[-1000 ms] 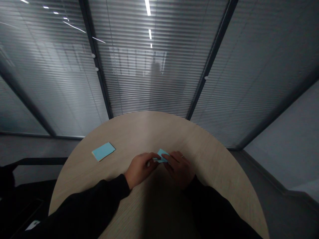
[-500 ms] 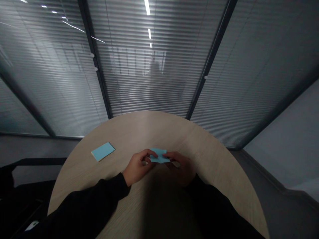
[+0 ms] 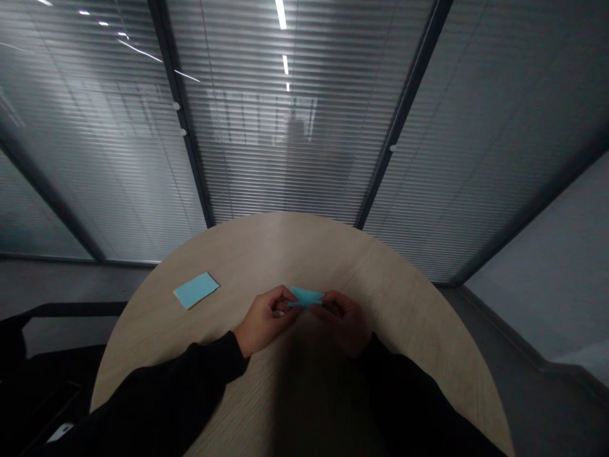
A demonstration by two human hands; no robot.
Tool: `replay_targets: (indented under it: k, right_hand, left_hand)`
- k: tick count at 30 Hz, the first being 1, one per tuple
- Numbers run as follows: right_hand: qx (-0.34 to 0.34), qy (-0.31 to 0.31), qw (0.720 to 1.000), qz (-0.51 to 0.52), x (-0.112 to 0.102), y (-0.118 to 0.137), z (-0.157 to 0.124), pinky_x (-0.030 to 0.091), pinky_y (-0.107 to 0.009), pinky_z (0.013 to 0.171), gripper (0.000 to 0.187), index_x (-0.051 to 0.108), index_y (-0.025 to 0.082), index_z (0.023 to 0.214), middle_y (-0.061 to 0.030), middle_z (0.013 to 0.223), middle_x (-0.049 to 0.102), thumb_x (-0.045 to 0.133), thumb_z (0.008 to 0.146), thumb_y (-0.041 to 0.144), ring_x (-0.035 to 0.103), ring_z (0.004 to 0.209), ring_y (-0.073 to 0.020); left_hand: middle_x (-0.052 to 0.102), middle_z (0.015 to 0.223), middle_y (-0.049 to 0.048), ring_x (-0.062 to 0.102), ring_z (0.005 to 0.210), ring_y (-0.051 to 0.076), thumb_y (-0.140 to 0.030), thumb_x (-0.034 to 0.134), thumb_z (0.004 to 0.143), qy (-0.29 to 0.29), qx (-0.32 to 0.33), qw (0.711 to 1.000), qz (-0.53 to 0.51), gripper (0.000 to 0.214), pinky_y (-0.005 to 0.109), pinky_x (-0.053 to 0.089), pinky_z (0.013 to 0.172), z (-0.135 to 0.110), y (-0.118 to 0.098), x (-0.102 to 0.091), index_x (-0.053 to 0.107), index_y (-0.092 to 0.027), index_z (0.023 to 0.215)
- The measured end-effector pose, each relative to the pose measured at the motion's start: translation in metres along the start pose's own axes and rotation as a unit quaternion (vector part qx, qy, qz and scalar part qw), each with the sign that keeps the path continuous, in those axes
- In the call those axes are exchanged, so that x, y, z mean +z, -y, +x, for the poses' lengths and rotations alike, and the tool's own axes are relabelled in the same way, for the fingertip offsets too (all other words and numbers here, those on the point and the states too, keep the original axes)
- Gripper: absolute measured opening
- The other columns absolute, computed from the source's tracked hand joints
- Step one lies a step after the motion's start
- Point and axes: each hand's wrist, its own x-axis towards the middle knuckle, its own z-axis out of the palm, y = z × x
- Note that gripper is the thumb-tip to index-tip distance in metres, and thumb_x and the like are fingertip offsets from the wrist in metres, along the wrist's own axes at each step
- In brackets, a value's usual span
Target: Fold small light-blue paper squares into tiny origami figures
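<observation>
One piece of blue paper (image 3: 307,296) was pinched from both sides.
The left hand (image 3: 264,320) gripped the left end between thumb and fingers, the right hand (image 3: 347,322) the right end — probably so the small, bent sheet would hold steady between them. It was over the round table (image 3: 304,247); whether it touched, I could not tell. The blue pad (image 3: 196,290) lay well apart to the left — likely leaving both hands room.

The ends of the blue paper (image 3: 307,296) are hidden in the left fingers (image 3: 280,292) and right fingers (image 3: 337,296); any creases are too small to tell. Nearer than the fingers, the worktop (image 3: 257,400) is cut off.
</observation>
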Motion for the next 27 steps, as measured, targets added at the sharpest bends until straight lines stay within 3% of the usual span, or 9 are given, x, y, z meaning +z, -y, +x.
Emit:
replay_targets:
  k: [3, 6, 11, 15, 22, 27]
  right_hand:
    - [0.027, -0.009, 0.999, 0.023, 0.002, 0.0, -0.0006, 0.036, -0.021, 0.043, 0.032, 0.057, 0.021, 0.075, 0.0054, 0.055, 0.052, 0.073, 0.073, 0.048, 0.046, 0.048, -0.0103]
    - [0.014, -0.016, 0.999, 0.036, 0.0031, 0.0015, -0.0001, 0.04, -0.022, 0.047, 0.031, 0.056, 0.021, 0.078, 0.0042, 0.061, 0.055, 0.074, 0.071, 0.046, 0.051, 0.053, -0.0112]
    - [0.015, -0.029, 0.998, 0.055, 0.0037, 0.0031, 0.0011, 0.05, -0.026, 0.057, 0.04, 0.056, 0.021, 0.096, -0.0006, 0.075, 0.066, 0.075, 0.07, 0.044, 0.063, 0.063, -0.0158]
    - [0.015, -0.014, 0.999, 0.042, 0.0032, 0.0049, 0.0015, 0.053, -0.03, 0.061, 0.045, 0.058, 0.019, 0.109, -0.0014, 0.076, 0.069, 0.072, 0.073, 0.043, 0.067, 0.068, -0.0185]
    - [0.028, -0.034, 0.999, 0.02, 0.0045, 0.0041, 0.0018, 0.057, -0.035, 0.069, 0.032, 0.066, 0.018, 0.095, -0.006, 0.082, 0.075, 0.071, 0.075, 0.043, 0.072, 0.075, -0.0217]
    - [0.032, -0.043, 0.999, -0.001, 0.0049, 0.004, 0.002, 0.057, -0.035, 0.07, 0.03, 0.071, 0.018, 0.09, -0.0067, 0.083, 0.076, 0.07, 0.076, 0.044, 0.072, 0.076, -0.0222]
  left_hand:
    - [0.062, 0.08, -0.0002, 0.051, 0.063, 0.009, -0.024, 0.067, 0.083, 0.006, 0.0, 0.999, -0.036, 0.04, 0.021, 0.039, 0.056, 0.0002, -0.0026, 0.0017, 0.052, -0.017, 0.12]
    - [0.061, 0.079, -0.0007, 0.052, 0.062, 0.01, -0.025, 0.067, 0.084, 0.014, -0.018, 0.998, -0.05, 0.057, 0.021, 0.039, 0.056, 0.0003, -0.0024, 0.0021, 0.044, -0.018, 0.135]
    - [0.067, 0.09, 0.0059, 0.059, 0.07, 0.013, -0.029, 0.066, 0.085, 0.028, -0.026, 0.996, -0.076, 0.041, 0.026, 0.045, 0.064, 0.0009, 0.0024, 0.0016, 0.054, -0.015, 0.123]
    - [0.067, 0.084, 0.0052, 0.06, 0.069, 0.013, -0.029, 0.065, 0.086, 0.017, -0.036, 0.997, -0.071, 0.034, 0.026, 0.045, 0.063, 0.0016, 0.0014, 0.001, 0.057, -0.014, 0.115]
    - [0.063, 0.068, 0.0002, 0.057, 0.058, 0.011, -0.033, 0.067, 0.082, -0.005, -0.08, 0.994, -0.069, 0.021, 0.022, 0.041, 0.054, 0.0039, 0.0008, 0.0024, 0.062, -0.014, 0.09]
    - [0.068, 0.068, 0.0028, 0.059, 0.057, 0.012, -0.037, 0.066, 0.082, -0.014, -0.114, 0.992, -0.056, 0.022, 0.021, 0.042, 0.05, 0.0062, 0.0035, 0.0033, 0.065, -0.015, 0.079]
